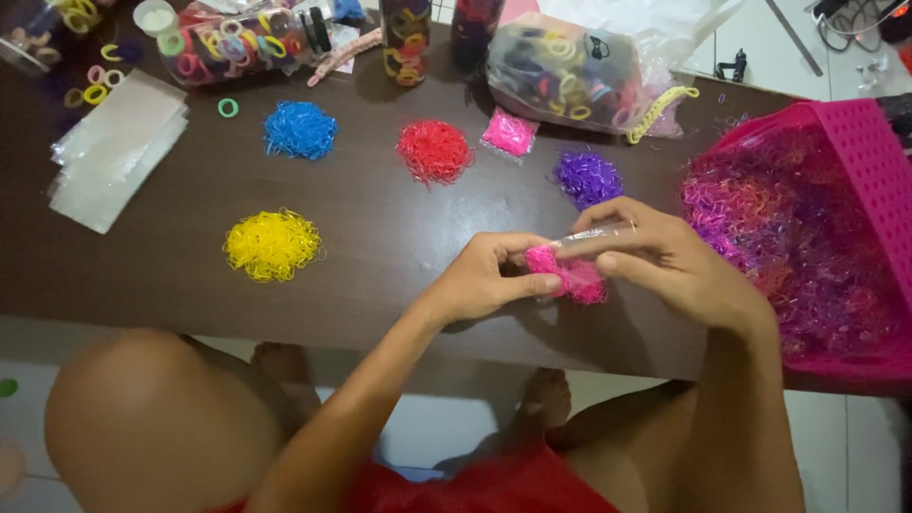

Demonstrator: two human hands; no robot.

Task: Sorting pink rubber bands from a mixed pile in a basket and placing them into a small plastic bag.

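- I see my left hand [484, 280] pinching a clump of pink bands [575, 277] over the table [380, 237].
- My right hand [665, 261] grips a small clear bag [594, 235] holding those bands.
- Yellow pile [273, 244], blue pile [300, 129], red pile [434, 150] and purple pile [588, 178] lie apart; a pink basket [855, 142] stands right.

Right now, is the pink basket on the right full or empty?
Full. The pink basket is heaped with a tangle of tiny pink and purple elastic bands, reaching up to its perforated wall.
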